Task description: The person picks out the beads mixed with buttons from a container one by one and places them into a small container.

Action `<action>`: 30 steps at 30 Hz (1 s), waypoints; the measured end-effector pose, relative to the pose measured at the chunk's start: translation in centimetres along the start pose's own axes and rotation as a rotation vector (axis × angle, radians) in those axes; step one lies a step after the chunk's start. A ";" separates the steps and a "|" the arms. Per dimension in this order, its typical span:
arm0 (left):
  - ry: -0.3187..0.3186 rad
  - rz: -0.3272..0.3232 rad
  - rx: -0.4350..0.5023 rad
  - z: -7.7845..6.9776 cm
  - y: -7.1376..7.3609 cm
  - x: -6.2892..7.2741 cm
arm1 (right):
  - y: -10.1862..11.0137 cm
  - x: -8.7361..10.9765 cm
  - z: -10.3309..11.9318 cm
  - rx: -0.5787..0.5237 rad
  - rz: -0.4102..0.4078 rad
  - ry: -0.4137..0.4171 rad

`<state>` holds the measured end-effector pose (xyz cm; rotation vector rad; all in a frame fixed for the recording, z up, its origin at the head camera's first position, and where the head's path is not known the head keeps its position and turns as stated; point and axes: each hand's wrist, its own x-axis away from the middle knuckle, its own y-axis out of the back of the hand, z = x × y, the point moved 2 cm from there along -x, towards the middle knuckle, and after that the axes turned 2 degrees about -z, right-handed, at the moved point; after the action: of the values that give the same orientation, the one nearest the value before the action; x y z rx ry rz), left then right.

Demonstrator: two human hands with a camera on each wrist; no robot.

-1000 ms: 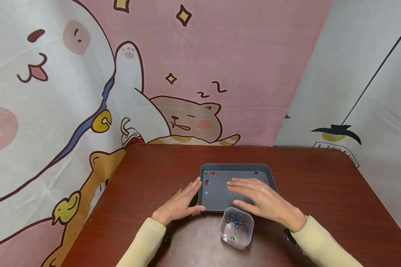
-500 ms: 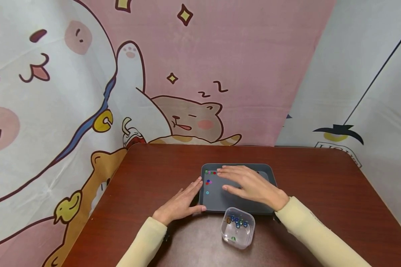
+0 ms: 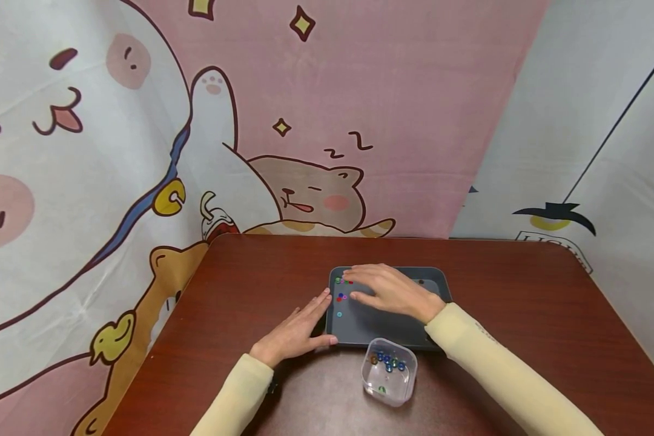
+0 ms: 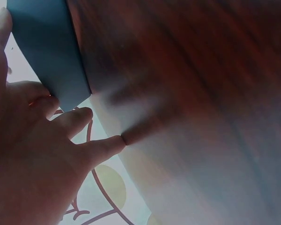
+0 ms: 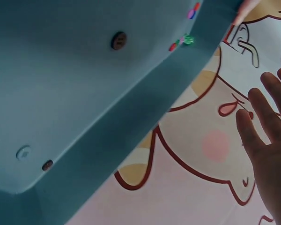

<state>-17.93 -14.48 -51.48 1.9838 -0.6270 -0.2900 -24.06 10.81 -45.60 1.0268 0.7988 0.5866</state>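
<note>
A shallow dark grey tray (image 3: 392, 330) lies on the table. Along its left end sit several small coloured pieces (image 3: 340, 297), some ring-shaped. My left hand (image 3: 297, 333) rests at the tray's left side, fingers straight along the wall and thumb by the near left corner. Over the tray's left half is my right hand (image 3: 389, 290), its fingers extended toward the coloured pieces at the far left corner. From the right wrist, a brown button (image 5: 118, 41), a pale button (image 5: 24, 153) and a small brown piece (image 5: 47, 165) show in the tray.
In front of the tray stands a clear plastic box (image 3: 398, 384) holding several blue, green and amber glass marbles (image 3: 389, 360). The reddish-brown table (image 3: 261, 272) ends at a hanging cloth (image 3: 414, 121) printed with cartoon animals.
My right hand has moved left across the tray, from its right half toward the coloured pieces at the far left. The left hand has stayed at the tray's left side.
</note>
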 end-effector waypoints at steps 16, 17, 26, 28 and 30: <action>-0.004 -0.001 0.004 0.1 -0.1 0.0 | -3.6 -2.5 -2.2 -0.048 0.088 -0.048; -0.004 -0.001 0.003 0.1 -0.1 0.0 | -3.8 -2.6 -2.3 -0.050 0.092 -0.053; -0.001 -0.002 0.011 0.2 -0.2 -0.2 | -5.4 -3.3 -3.5 -0.089 0.147 -0.115; 0.000 -0.001 0.011 0.2 -0.2 -0.2 | -5.7 -3.4 -3.7 -0.097 0.155 -0.123; 0.002 0.000 0.011 0.3 -0.2 -0.3 | -5.8 -3.4 -3.8 -0.100 0.162 -0.129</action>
<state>-18.20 -14.46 -51.81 1.9942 -0.6290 -0.2848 -28.81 7.80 -50.98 1.0322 0.5713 0.6843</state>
